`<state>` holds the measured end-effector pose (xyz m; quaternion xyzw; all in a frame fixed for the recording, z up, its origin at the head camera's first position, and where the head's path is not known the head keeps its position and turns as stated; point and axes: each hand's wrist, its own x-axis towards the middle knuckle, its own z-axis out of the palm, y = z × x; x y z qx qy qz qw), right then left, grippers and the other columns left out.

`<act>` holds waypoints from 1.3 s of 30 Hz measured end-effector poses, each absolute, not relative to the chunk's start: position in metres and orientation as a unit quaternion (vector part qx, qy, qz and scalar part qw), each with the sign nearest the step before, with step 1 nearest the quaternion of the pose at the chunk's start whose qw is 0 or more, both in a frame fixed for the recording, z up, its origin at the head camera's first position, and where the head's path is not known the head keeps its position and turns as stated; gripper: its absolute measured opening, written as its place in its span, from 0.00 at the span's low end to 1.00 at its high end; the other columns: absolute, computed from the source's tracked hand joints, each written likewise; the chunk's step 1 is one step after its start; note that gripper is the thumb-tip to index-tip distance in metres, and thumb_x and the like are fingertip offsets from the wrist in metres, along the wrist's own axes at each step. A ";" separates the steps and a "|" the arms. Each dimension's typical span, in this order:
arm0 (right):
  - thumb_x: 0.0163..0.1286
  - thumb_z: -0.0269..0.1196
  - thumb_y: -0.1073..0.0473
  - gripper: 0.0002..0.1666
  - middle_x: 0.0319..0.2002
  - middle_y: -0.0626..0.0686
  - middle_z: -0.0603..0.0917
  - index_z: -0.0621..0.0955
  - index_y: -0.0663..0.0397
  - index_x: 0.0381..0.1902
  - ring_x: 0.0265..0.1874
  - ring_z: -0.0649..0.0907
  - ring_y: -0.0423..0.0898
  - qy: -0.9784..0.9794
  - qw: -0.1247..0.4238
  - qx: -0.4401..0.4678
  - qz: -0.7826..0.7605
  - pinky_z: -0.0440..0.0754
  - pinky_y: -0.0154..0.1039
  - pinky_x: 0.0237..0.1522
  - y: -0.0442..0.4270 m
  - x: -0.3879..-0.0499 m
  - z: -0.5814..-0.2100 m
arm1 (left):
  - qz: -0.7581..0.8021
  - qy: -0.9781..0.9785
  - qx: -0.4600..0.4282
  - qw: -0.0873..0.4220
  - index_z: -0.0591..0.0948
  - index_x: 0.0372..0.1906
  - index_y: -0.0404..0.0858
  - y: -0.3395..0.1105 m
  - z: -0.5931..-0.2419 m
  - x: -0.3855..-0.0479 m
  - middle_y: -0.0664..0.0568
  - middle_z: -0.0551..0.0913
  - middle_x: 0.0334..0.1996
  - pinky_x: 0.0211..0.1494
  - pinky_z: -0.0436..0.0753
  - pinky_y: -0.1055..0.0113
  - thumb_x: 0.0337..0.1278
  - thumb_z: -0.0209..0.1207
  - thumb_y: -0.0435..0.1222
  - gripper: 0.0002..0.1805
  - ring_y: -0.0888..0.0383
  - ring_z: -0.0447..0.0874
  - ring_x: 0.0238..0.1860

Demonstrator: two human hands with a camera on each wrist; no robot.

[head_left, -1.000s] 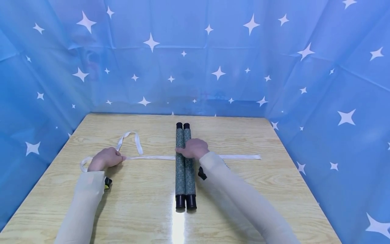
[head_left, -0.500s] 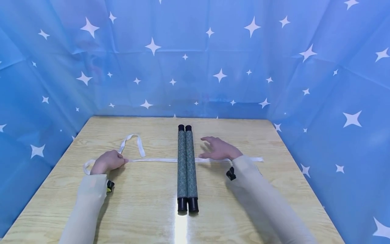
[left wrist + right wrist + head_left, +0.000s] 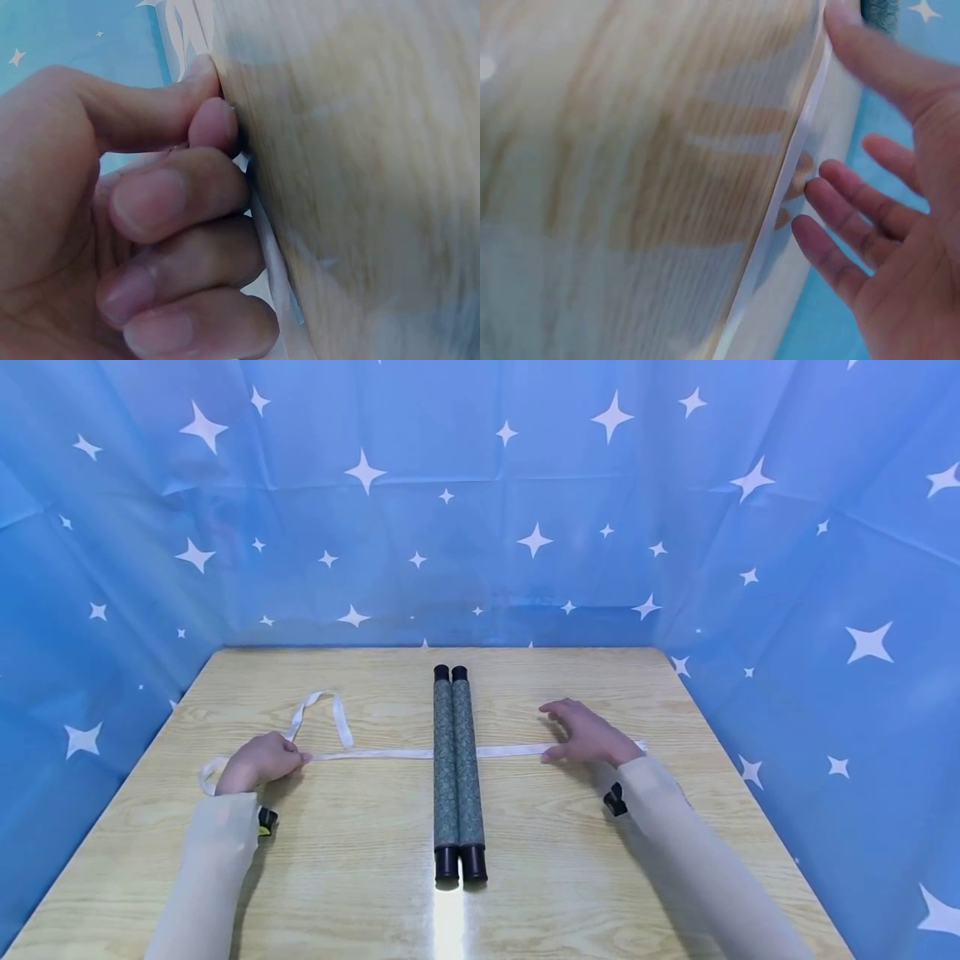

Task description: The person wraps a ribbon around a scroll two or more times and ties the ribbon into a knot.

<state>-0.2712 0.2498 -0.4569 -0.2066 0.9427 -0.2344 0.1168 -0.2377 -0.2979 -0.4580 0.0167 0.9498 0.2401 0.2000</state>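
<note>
Two grey-green rolls with black end caps, like scroll rollers (image 3: 457, 768), lie side by side on the table. A white ribbon (image 3: 386, 754) runs crosswise beneath them and sticks out on both sides. On the left, my left hand (image 3: 258, 762) pinches the ribbon between thumb and index finger, its other fingers curled in the left wrist view. Past that hand the ribbon's loose part curls on the table. My right hand (image 3: 588, 735) hovers right of the rolls over the ribbon's right part, fingers spread and holding nothing; the ribbon (image 3: 780, 191) passes near its fingertips in the right wrist view.
The wooden table (image 3: 360, 852) has a blue curtain (image 3: 465, 510) with white stars behind it and along both sides. Light glares off the table in front of the rolls.
My right hand has let go of the rolls and moved right along the ribbon. My left hand stays in place, still pinching the ribbon.
</note>
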 end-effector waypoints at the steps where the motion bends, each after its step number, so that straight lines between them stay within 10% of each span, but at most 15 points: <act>1: 0.57 0.79 0.45 0.51 0.62 0.60 0.78 0.70 0.57 0.73 0.62 0.77 0.57 0.945 0.112 -0.203 -0.232 0.75 0.58 0.66 0.251 -0.270 -0.458 | 0.241 0.950 0.016 0.200 0.70 0.14 0.46 -0.298 -0.459 -0.237 0.59 0.60 0.12 0.30 0.64 0.65 0.73 0.53 0.48 0.26 0.59 0.56 0.18; 10: 0.62 0.76 0.56 0.20 0.35 0.50 0.79 0.82 0.54 0.48 0.35 0.75 0.46 0.946 0.122 -0.187 -0.236 0.75 0.42 0.43 0.246 -0.261 -0.456 | 0.243 0.950 0.020 0.196 0.70 0.14 0.46 -0.296 -0.461 -0.235 0.58 0.61 0.13 0.30 0.65 0.65 0.74 0.53 0.48 0.26 0.59 0.58 0.18; 20: 0.70 0.69 0.57 0.05 0.29 0.47 0.80 0.85 0.50 0.40 0.26 0.73 0.43 0.918 0.214 -0.198 -0.267 0.72 0.39 0.34 0.248 -0.264 -0.450 | 0.243 0.954 0.053 0.169 0.64 0.16 0.47 -0.296 -0.456 -0.227 0.58 0.58 0.13 0.28 0.62 0.65 0.76 0.51 0.46 0.27 0.59 0.54 0.18; 28: 0.75 0.63 0.46 0.19 0.23 0.46 0.76 0.84 0.54 0.31 0.23 0.69 0.44 0.894 0.215 -0.172 -0.355 0.71 0.39 0.36 0.263 -0.267 -0.449 | 0.251 0.948 0.124 0.153 0.73 0.20 0.41 -0.303 -0.452 -0.225 0.57 0.63 0.15 0.30 0.66 0.65 0.79 0.52 0.45 0.25 0.59 0.61 0.19; 35: 0.77 0.60 0.43 0.21 0.51 0.47 0.87 0.84 0.55 0.36 0.58 0.83 0.48 0.898 0.173 -0.142 -0.378 0.75 0.49 0.58 0.267 -0.267 -0.444 | 0.291 0.937 0.141 0.131 0.78 0.26 0.38 -0.308 -0.458 -0.224 0.55 0.70 0.19 0.33 0.67 0.66 0.80 0.50 0.44 0.22 0.59 0.64 0.20; 39: 0.76 0.61 0.41 0.26 0.38 0.54 0.87 0.81 0.60 0.34 0.43 0.86 0.55 0.892 0.165 -0.136 -0.399 0.76 0.49 0.54 0.274 -0.265 -0.440 | 0.314 0.930 0.143 0.129 0.80 0.28 0.38 -0.308 -0.459 -0.222 0.55 0.70 0.19 0.31 0.66 0.67 0.80 0.51 0.44 0.21 0.60 0.63 0.20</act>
